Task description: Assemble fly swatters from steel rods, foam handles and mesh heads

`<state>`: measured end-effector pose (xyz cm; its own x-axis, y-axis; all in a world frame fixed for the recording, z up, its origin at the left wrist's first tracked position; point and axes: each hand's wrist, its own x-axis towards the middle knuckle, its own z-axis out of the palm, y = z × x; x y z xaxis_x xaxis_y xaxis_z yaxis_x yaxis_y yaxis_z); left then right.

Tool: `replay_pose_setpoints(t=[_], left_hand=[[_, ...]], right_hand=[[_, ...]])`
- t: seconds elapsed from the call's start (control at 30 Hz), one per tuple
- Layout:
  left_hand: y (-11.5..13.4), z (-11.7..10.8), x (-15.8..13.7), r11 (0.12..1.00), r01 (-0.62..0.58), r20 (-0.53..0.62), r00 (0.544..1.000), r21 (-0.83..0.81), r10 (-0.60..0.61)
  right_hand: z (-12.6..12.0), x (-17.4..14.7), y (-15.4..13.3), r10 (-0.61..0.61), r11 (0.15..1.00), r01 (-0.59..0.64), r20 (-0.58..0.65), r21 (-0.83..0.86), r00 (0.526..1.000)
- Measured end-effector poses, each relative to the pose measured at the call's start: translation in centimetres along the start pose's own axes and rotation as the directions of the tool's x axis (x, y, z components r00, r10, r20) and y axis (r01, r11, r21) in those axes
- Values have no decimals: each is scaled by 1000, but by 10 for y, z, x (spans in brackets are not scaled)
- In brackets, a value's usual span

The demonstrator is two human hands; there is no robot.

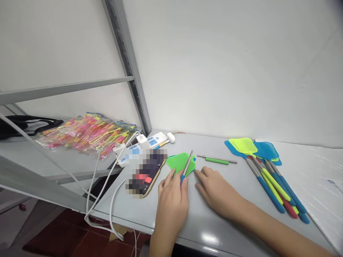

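My left hand is closed around the blue grip of a telescopic fly swatter handle, whose bare metal rod points up and away. Beneath the rod lie flat fly swatter heads, a green one on top with blue edges showing under it. My right hand rests on the table, index finger and thumb apart, its fingertips close to the right edge of these heads. Whether they touch cannot be made out. Beyond it lie a metal rod and a rod with a green grip.
Assembled fly swatters with blue, yellow-green and red grips are piled at right, beside white sheeting. A phone, power strip and white cables lie left. Bagged colourful items fill the shelf behind a metal post.
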<state>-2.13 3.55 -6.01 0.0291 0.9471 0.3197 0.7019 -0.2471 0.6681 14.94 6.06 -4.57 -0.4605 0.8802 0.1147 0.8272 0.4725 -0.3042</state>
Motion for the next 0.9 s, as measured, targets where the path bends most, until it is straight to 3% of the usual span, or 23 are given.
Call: replay_pose_setpoints(t=[0.23,0.47,0.57,0.7,0.9], left_hand=[[-1,7,4,996,71,-49,997,62,-68],[-5,5,6,990,135,-85,988,50,-131],[-6,5,6,987,156,-112,982,43,-150],[-7,7,6,992,99,-140,986,76,-88],[-4,7,6,991,64,-105,993,121,-51]], right_hand=[[0,9,7,27,986,-19,44,-165,999],[3,24,14,68,975,-56,51,-217,996],[1,27,15,87,983,-76,59,-169,994],[-1,25,20,79,997,-78,20,-25,997],[-10,12,27,131,978,-137,51,154,990]])
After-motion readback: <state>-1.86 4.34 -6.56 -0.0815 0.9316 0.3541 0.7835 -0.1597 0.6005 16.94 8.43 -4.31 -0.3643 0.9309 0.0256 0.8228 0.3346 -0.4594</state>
